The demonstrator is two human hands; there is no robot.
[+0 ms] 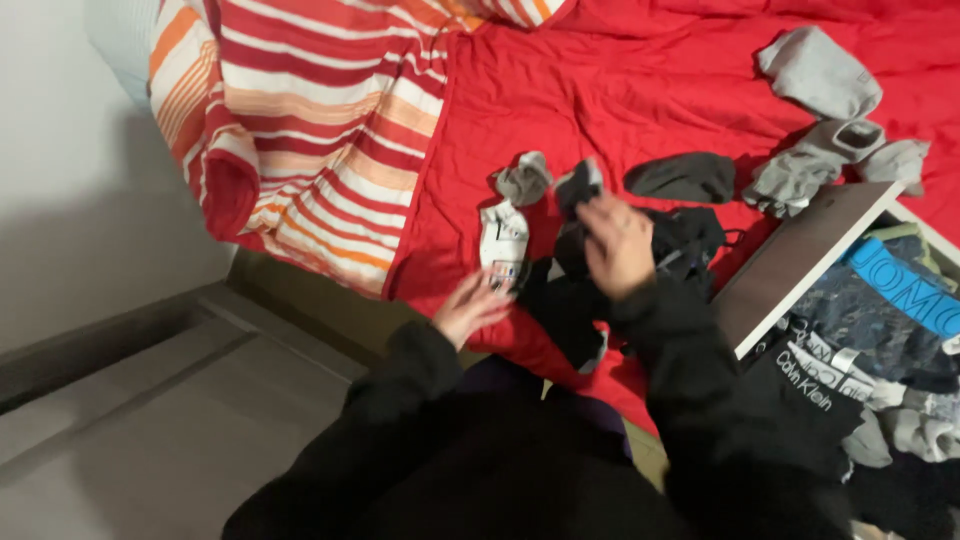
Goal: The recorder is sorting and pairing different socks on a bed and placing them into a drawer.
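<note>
My right hand (pixel 617 243) is closed around a dark grey sock (pixel 577 186), lifting it above a heap of black clothes (pixel 668 250) on the red bed sheet (pixel 600 90). My left hand (pixel 470 305) is open with fingers spread, hovering near the bed's edge just below a white sock (pixel 503 238). A balled grey sock (pixel 523 178) lies right above the white one. Both arms are in black sleeves.
A dark folded sock (pixel 683 176) and several light grey socks (pixel 812 165) lie on the bed to the right. An open drawer (pixel 800 255) full of folded underwear sits at the right. A striped orange and red cover (pixel 320 120) hangs off the bed's left side.
</note>
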